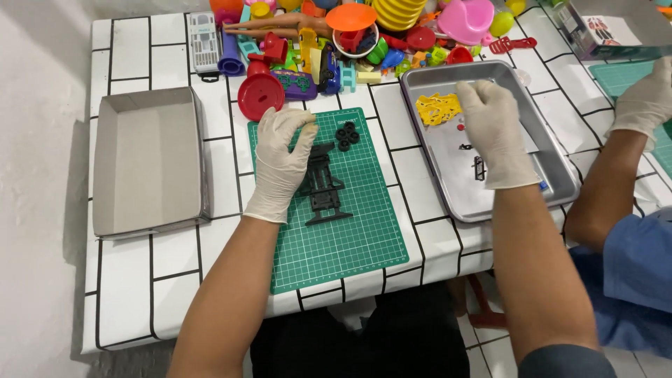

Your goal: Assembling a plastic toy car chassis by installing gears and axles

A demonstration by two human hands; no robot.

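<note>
The bench (150, 280), covered in a white cloth with black lines, spreads under both hands, and a grey cardboard box (147, 164) lies open well to the left of the left hand (280, 164). Under that hand sits a green cutting mat (343, 238); under the right hand (493, 133) sits a metal tray (556, 175). Beyond both hands a heap of colourful plastic toys (336, 42) crowds the far edge of the bench. A co-worker's gloved hand (647, 98) rests near the tray's right side. The left hand, gloved, lies flat with fingers together, pressing on the left edge of a black toy car frame (323, 185) on the mat. The right hand, also gloved, hovers over the tray with fingers curled down; whether it pinches anything I cannot tell. Just left of it lies a yellow plastic piece (437, 108), and four small black wheels (347, 135) sit just right of the left hand's fingertips. A careless sweep of either hand could likely scatter the wheels off the mat, or knock the tiny parts in the tray out of reach.
</note>
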